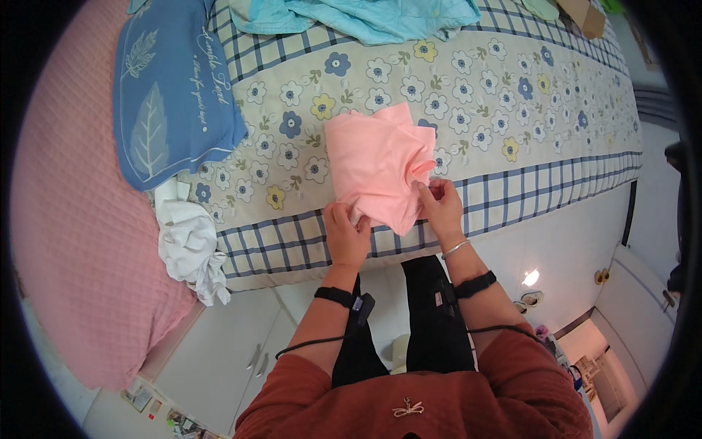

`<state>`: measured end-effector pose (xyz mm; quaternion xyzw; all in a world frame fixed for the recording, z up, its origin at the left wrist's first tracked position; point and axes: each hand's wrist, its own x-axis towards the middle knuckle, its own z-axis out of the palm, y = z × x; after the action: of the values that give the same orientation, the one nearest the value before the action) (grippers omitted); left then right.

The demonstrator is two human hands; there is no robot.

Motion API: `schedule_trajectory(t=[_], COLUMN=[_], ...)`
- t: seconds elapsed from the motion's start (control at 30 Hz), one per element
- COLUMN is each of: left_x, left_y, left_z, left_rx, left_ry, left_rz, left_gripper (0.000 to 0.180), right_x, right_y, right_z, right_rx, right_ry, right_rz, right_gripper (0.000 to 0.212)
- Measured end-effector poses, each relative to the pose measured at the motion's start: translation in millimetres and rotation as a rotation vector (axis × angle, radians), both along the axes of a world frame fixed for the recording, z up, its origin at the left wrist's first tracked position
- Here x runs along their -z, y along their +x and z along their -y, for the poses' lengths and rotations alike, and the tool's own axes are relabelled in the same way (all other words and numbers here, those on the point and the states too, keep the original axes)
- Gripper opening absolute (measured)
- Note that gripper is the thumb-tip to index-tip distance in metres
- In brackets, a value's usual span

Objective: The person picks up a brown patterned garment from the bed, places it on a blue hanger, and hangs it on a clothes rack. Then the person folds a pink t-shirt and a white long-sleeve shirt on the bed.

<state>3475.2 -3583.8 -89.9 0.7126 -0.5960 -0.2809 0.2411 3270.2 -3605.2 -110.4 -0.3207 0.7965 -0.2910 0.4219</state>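
A salmon-pink garment (380, 161) lies bunched and partly folded on the flowered bedspread (248, 201), close to the bed's near edge; its kind is hard to make out. At its lower left corner, my left hand (346, 235) pinches the cloth between thumb and fingers. My right hand (443, 208) grips the garment's right edge, where the fabric is creased and gathered. Both hands are closed on the cloth, with some fingertips hidden in or behind it.
A blue pillow (172, 95) with leaf prints lies to the left, with a crumpled white cloth (191, 245) below it. Turquoise fabric (358, 18) spreads along the far side. A pink quilted headboard or cover (73, 205) fills the left. Black straps with cords circle both my forearms.
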Motion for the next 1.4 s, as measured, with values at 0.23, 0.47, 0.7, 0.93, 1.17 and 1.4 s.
schedule_trajectory(t=[0.23,0.47,0.7,0.93,1.17,1.4], left_x=[12,15,28,-48,-159,-271], left_y=[42,57,32,61,133,233], left_z=[-16,-29,-6,24,6,-15], left_rx=[0.069,0.026,-0.446,-0.508,-0.433,-0.476], left_ry=[0.042,0.233,0.541,0.686,0.596,0.225], left_rz=[0.059,-0.183,-0.933,-1.339,-1.529,-1.49], left_gripper=[0.024,0.018,0.028,0.031,0.032,0.041], right_x=[5,7,-9,-92,-185,-258], right_y=[-13,-10,14,25,59,168], right_z=[17,2,-10,18,18,1], right_rx=[-0.016,0.075,0.087,0.174,-0.175,-0.433], right_ry=[-0.114,0.043,0.198,0.177,0.282,0.505], right_rz=[-0.012,0.144,0.469,0.881,0.977,1.041], right_gripper=[0.019,0.025,0.029,0.045,0.045,0.039])
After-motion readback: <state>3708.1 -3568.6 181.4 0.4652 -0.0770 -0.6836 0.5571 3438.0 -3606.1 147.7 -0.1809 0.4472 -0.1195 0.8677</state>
